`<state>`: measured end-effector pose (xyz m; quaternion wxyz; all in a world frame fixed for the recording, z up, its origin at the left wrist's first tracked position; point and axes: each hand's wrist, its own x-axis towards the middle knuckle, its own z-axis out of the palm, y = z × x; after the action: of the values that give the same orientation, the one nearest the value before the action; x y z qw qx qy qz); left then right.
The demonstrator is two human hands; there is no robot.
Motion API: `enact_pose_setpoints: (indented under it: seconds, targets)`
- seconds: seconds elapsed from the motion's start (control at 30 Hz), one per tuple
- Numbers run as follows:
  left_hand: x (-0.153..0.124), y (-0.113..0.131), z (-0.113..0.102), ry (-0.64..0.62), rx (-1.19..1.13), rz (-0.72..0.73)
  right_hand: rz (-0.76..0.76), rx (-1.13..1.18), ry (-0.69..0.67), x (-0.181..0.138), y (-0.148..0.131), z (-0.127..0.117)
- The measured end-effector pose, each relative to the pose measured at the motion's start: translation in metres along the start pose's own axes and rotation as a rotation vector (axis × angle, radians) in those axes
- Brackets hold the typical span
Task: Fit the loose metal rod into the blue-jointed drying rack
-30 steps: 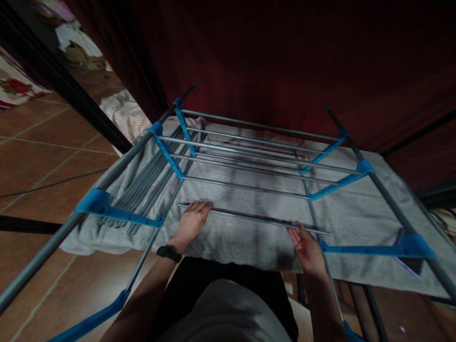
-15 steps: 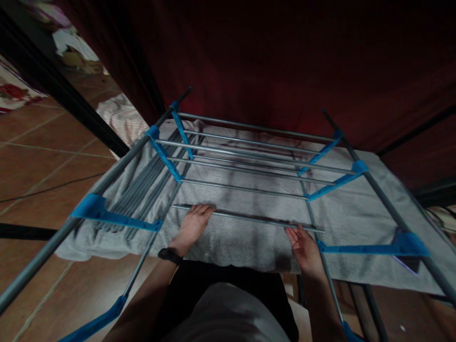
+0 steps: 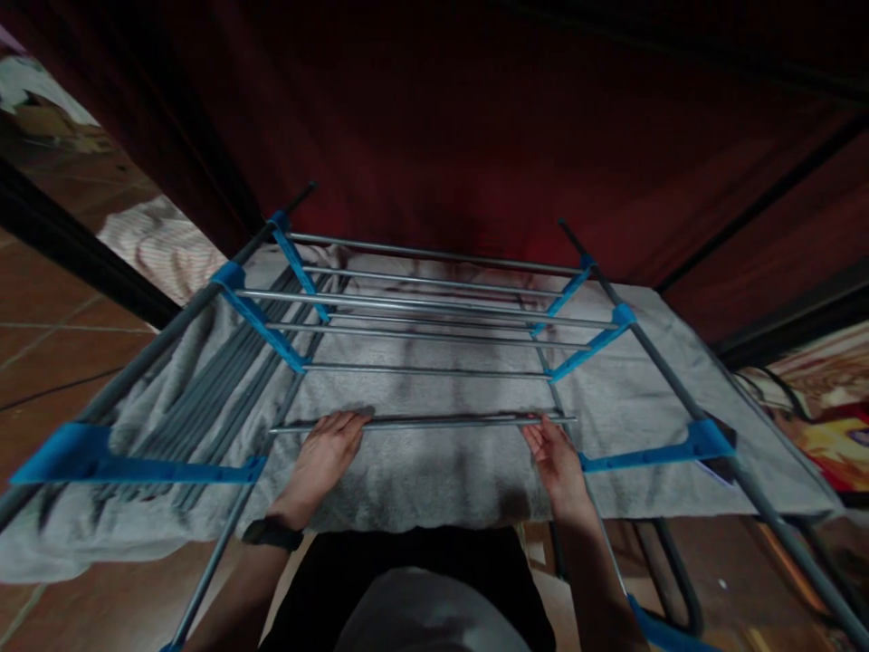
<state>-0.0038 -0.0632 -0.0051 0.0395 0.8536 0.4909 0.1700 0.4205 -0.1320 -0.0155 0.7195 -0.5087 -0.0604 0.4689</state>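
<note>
I am noting loose grey rods (image 3: pixel 200 407) lying on the blanket (image 3: pixel 434 489) at far left, partly beneath the left blue bracket (image 3: pixel 142 467). Crossbars (image 3: pixel 427 308) are spanning the middle, beyond the single rod (image 3: pixel 448 422). The right blue bracket (image 3: pixel 644 455) is projecting beside the right hand (image 3: pixel 553 453). The rod is running crosswise: the left hand (image 3: pixel 330 451) is gripping it from above near its left end, the right is pinching it near the other.

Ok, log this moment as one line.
left hand: holds rod | right hand: holds rod | nearby: rack, blue brackets, row of rods | underneath: grey cloth
</note>
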Motion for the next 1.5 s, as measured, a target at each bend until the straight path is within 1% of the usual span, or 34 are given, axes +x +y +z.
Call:
enact_pose_setpoints:
  seconds: [0.2, 0.37, 0.47, 0.6, 0.73, 0.87, 1.0, 1.1, 1.23, 1.37, 1.5]
  targets:
    - [0.007, 0.015, 0.007, 0.046, -0.068, 0.058, 0.016, 0.007, -0.013, 0.003, 0.002, 0.014]
    - [0.014, 0.025, 0.0, 0.023, -0.111, 0.109, 0.0, 0.01, -0.019, 0.003, 0.0, 0.014]
    - [0.014, 0.022, -0.001, 0.024, -0.097, 0.113, -0.025, 0.003, -0.017, 0.004, -0.005, 0.01]
    - [0.012, 0.014, 0.005, 0.04, -0.067, 0.096, -0.019, 0.002, -0.022, 0.007, -0.009, 0.007]
    - [0.01, 0.006, 0.01, 0.031, -0.082, 0.083, -0.001, 0.028, 0.027, 0.01, -0.008, 0.005]
    - [0.01, 0.002, 0.006, 0.012, -0.069, 0.058, -0.008, 0.027, 0.053, 0.014, -0.005, -0.002]
    - [0.011, 0.003, -0.001, -0.019, -0.057, 0.058, -0.017, 0.005, 0.017, 0.015, -0.003, -0.011]
    - [0.012, 0.005, -0.003, -0.046, -0.032, 0.05, 0.001, -0.016, 0.03, 0.018, -0.002, -0.017]
    - [0.012, 0.009, -0.003, -0.08, -0.019, 0.033, -0.002, -0.034, 0.066, 0.021, -0.001, -0.022]
    - [0.013, 0.012, -0.001, -0.102, -0.014, 0.01, -0.049, -0.019, 0.051, 0.021, -0.001, -0.026]
    - [0.014, 0.014, 0.002, -0.099, -0.033, 0.008, -0.047, -0.031, 0.058, 0.02, -0.001, -0.027]
